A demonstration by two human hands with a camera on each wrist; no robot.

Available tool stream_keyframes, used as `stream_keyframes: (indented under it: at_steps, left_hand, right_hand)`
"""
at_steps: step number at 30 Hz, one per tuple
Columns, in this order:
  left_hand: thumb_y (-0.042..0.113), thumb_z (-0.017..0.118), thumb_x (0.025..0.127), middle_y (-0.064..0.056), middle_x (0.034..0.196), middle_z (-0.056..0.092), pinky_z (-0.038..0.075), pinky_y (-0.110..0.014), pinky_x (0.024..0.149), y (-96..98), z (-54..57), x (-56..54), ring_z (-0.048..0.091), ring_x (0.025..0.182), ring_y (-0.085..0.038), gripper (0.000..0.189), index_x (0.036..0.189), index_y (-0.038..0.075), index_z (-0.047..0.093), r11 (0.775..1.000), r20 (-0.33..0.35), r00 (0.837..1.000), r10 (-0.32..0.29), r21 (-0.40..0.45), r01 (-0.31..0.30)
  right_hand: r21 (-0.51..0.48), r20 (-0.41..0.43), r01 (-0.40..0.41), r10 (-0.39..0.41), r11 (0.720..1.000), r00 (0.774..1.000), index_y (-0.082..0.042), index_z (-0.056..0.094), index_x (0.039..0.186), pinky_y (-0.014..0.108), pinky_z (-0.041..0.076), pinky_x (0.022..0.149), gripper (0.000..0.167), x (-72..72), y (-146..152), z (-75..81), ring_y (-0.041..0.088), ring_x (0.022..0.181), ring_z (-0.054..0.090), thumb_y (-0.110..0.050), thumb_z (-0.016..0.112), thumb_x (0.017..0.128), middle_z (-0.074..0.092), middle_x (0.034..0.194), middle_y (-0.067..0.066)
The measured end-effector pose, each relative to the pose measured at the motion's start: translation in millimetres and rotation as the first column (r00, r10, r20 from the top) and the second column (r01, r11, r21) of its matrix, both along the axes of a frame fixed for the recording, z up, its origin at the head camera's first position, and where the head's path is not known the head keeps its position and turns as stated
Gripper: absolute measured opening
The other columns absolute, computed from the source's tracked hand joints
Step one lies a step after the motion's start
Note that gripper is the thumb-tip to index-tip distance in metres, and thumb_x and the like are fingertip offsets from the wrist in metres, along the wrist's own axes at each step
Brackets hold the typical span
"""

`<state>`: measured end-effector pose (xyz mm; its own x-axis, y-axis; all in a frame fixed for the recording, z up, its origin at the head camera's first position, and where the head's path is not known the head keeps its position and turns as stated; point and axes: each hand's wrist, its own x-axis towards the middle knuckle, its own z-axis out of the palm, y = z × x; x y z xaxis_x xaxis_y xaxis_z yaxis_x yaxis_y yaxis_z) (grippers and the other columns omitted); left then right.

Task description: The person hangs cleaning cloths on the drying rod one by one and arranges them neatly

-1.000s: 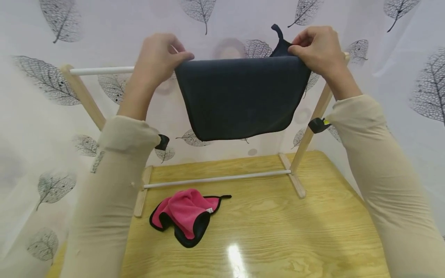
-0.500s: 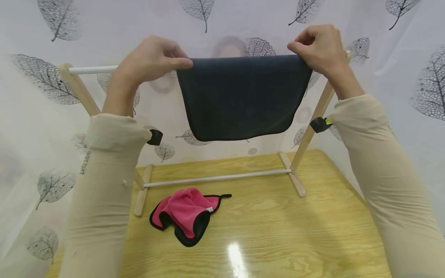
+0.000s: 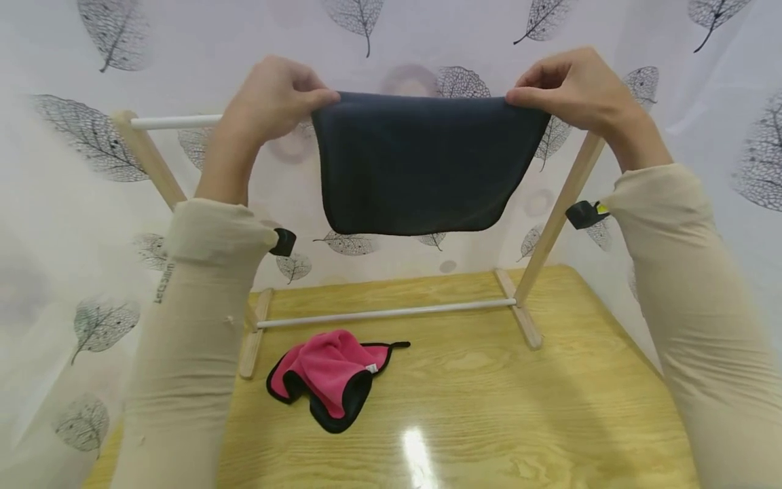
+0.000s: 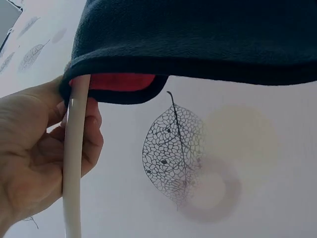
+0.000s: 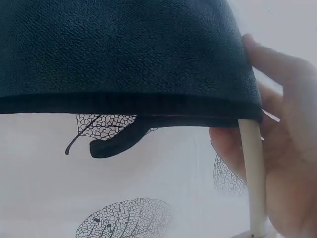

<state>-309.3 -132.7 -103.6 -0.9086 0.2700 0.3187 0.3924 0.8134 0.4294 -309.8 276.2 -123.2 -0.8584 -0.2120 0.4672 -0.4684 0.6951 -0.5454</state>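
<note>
A dark navy towel point(image 3: 427, 166) with black edging hangs folded over the rack's white upper rod point(image 3: 174, 122). My left hand point(image 3: 269, 102) pinches its upper left corner at the rod. At the opposite top corner, my right hand point(image 3: 574, 92) pinches the fold. In the left wrist view, the towel's pink-red underside point(image 4: 119, 82) shows behind the rod, and my fingers lie behind it. A black hanging loop point(image 5: 116, 141) dangles at the towel's far side in the right wrist view. Most of the back half is hidden.
A crumpled pink cloth point(image 3: 324, 370) with black edging lies on the wooden table point(image 3: 489, 407), left of centre. The rack's wooden post point(image 3: 559, 210) and lower white bar point(image 3: 391, 313) stand behind it. A leaf-patterned curtain point(image 3: 379, 265) hangs at the back.
The towel's looped corner, earlier above the rod by my right hand, has dropped behind it. My right hand has shifted slightly right and pinches the top edge; the front bottom edge sits a little higher.
</note>
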Motion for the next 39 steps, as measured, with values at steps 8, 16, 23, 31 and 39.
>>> stream_keyframes:
  at_steps: [8,16,23,31,39]
  left_hand:
    - [0.047,0.057,0.104,-0.007,0.120,0.065,0.044,-0.036,0.094,1.9,-1.0,1.5,0.053,0.106,-0.021,0.049,0.133,0.010,0.070,0.997,0.025,0.997,0.072,-0.007,-0.072]
    - [0.041,0.060,0.104,-0.007,0.122,0.065,0.045,-0.033,0.093,1.4,-2.1,3.8,0.054,0.106,-0.020,0.043,0.132,0.010,0.068,0.997,-0.001,0.998,0.070,0.040,-0.070]
    - [0.056,0.062,0.099,-0.004,0.108,0.063,0.039,-0.035,0.087,-5.9,-2.2,8.6,0.050,0.101,-0.019,0.051,0.115,0.009,0.073,0.998,-0.002,1.000,0.002,0.069,-0.002]
    - [0.047,0.073,0.095,0.000,0.120,0.067,0.039,-0.038,0.101,-9.1,-0.2,9.9,0.053,0.112,-0.016,0.043,0.122,0.014,0.073,0.992,0.063,0.993,-0.099,0.083,0.093]
    - [0.042,0.069,0.100,-0.001,0.111,0.067,0.041,-0.030,0.089,-3.6,-4.4,6.7,0.053,0.102,-0.018,0.037,0.118,0.010,0.074,0.994,-0.006,0.997,-0.078,0.076,0.079]
  right_hand:
    - [0.015,0.001,-0.028,0.028,1.000,1.000,-0.011,0.081,0.104,0.024,0.037,0.077,0.024,-1.6,-5,5.1,0.015,0.087,0.049,-0.032,0.072,0.098,0.065,0.092,-0.006]
    - [-0.074,-0.041,-0.008,0.005,0.997,0.999,-0.012,0.072,0.092,0.022,0.039,0.068,0.014,-1.0,-10,4.7,0.014,0.074,0.050,-0.025,0.078,0.094,0.060,0.080,-0.005]
    - [-0.070,-0.065,0.000,-0.005,0.998,0.998,-0.012,0.073,0.089,0.027,0.035,0.074,0.021,1.6,-6,0.9,0.014,0.080,0.048,-0.032,0.076,0.095,0.059,0.081,-0.003]
    - [-0.052,-0.046,-0.080,0.078,0.995,0.996,-0.005,0.075,0.096,0.026,0.034,0.070,0.018,3.5,4,2.3,0.019,0.080,0.047,-0.021,0.080,0.092,0.062,0.084,-0.001]
    - [-0.072,-0.050,-0.029,0.026,0.997,0.998,-0.012,0.076,0.093,0.021,0.038,0.068,0.011,-0.4,1,-0.2,0.014,0.074,0.049,-0.023,0.076,0.096,0.062,0.078,-0.006]
